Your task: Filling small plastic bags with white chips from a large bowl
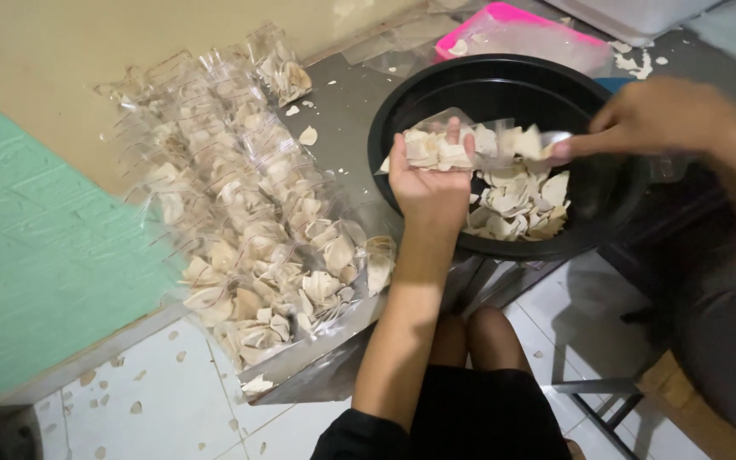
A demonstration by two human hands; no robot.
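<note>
Glossy black bowl [504, 94], clear shiny plastic bags [240, 196], matt pale chips [517, 200].

Chips [517, 200] in basin [402, 111]; filled bags [249, 230] piled left; lidded tub [547, 38] behind; floor tiles [172, 400] below.

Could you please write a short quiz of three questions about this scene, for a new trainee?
1. True or false: the left hand holds a small clear bag of pale chips over the black bowl.
2. Where does the heap of filled bags lie? A) inside the bowl B) on the grey surface to the left of the bowl C) on the white floor tiles
3. Fill in: the right hand reaches over the bowl toward the ____ of the bag.

Key
1. True
2. B
3. Open mouth; the hand is blurred, so whether it grips anything cannot be told.
</note>
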